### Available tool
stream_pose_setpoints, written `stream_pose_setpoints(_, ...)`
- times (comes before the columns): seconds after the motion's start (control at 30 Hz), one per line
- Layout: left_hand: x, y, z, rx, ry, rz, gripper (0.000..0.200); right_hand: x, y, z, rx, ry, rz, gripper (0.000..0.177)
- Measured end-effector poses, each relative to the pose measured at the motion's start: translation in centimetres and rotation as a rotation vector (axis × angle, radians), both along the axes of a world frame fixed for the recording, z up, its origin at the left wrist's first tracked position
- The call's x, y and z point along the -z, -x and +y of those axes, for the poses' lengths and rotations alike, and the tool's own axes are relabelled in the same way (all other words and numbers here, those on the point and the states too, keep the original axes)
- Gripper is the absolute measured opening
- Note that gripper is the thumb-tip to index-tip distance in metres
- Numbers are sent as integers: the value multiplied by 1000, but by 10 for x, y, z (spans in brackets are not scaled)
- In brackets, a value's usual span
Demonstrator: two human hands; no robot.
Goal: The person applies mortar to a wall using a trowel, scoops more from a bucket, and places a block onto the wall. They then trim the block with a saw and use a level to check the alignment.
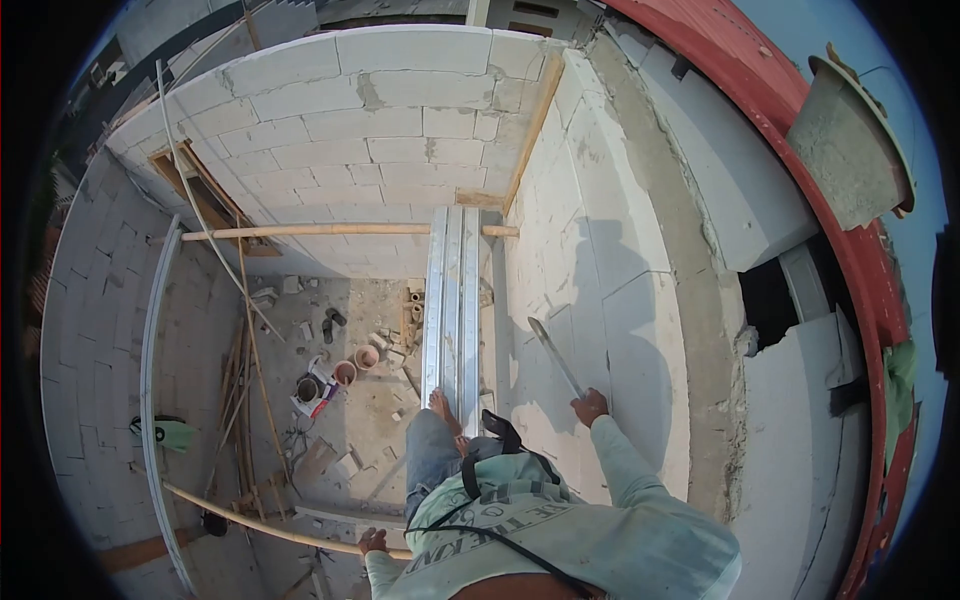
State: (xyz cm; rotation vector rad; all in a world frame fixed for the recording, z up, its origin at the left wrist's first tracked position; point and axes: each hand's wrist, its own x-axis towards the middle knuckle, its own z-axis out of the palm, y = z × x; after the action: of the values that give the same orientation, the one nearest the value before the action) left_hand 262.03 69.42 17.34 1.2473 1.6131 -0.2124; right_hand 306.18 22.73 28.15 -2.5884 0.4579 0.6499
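Note:
My right hand (591,406) is closed round the lower end of a long, narrow metal blade (556,356), its kind not clear. The blade slants up and left beside the pale block wall (625,300) on my right. Low in the view, my left hand (374,541) is curled over a bamboo pole (265,523), with the fingers partly hidden. My bare feet (440,404) stand on long silvery metal channels (452,300) laid side by side, whose far ends rest at another bamboo pole (330,230).
Far below lies a floor with buckets (367,357), a bag (318,393), dark boots (333,323) and rubble. Thin poles (240,390) lean at the left. A concrete beam (640,150) tops the right wall. A grey bucket (850,145) sits by the red roof edge (790,160).

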Motion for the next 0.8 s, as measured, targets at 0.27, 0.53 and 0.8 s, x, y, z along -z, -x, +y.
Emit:
stream_pose_setpoints(0.27,15,-86,33,137,-161,-16,40,-32,-63,-1,-1,21,-158,52)
stream_pose_setpoints(0.53,-33,-213,64,388,-269,-41,51,-37,-149,1,328,-326,-83,33)
stream_pose_setpoints(0.8,-19,-296,116,430,-197,7,56,-5,-143,-10,56,75,-169,54)
